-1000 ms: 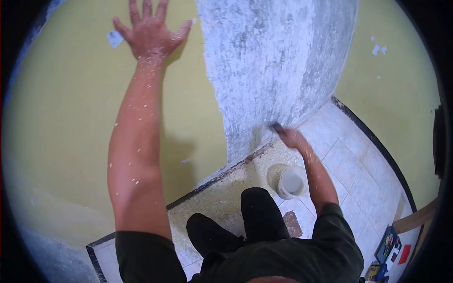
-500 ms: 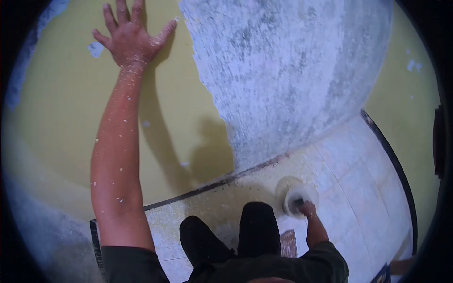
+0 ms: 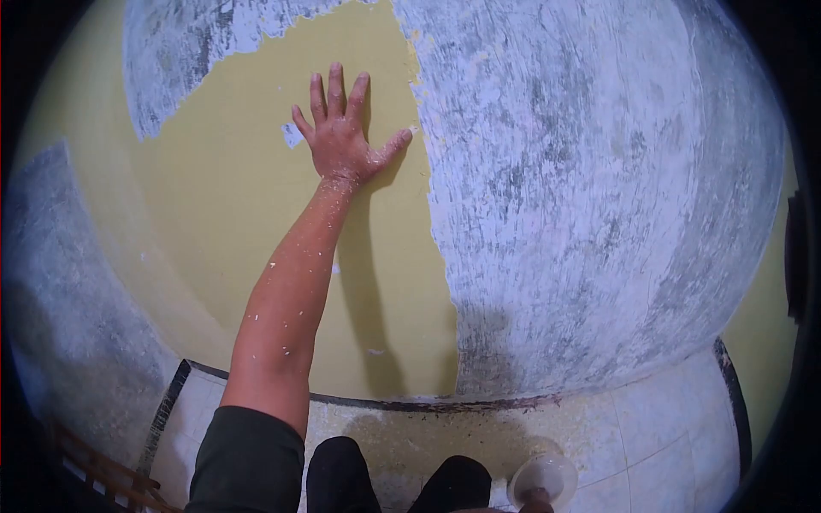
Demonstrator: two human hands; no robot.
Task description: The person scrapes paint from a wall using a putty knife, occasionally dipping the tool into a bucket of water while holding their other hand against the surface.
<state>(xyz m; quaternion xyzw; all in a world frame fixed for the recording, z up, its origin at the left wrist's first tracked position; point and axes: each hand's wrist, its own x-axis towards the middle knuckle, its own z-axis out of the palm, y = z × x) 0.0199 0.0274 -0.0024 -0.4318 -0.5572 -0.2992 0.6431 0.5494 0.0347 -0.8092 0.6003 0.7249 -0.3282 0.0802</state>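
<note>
My left hand [image 3: 342, 141] lies flat on the yellow painted wall [image 3: 231, 188], fingers spread, its thumb near the ragged edge of the yellow paint. Pale flecks dot the hand and forearm. Right of it the wall is a bare, scraped grey-white surface [image 3: 556, 188]. At the bottom, my right hand [image 3: 536, 498] is over a round whitish container [image 3: 556, 473] on the floor. Its fingers and anything they hold are hidden.
Pale floor tiles [image 3: 667, 436] run along the wall's foot, with flakes scattered near the dark base strip [image 3: 428, 405]. A brown slatted wooden object [image 3: 107, 479] stands at the lower left. My dark-clad knees show at the bottom.
The view has tilted up and turned left, showing more wall. My left hand stays spread by the same pale chip. The container and my right hand now sit lower in view.
</note>
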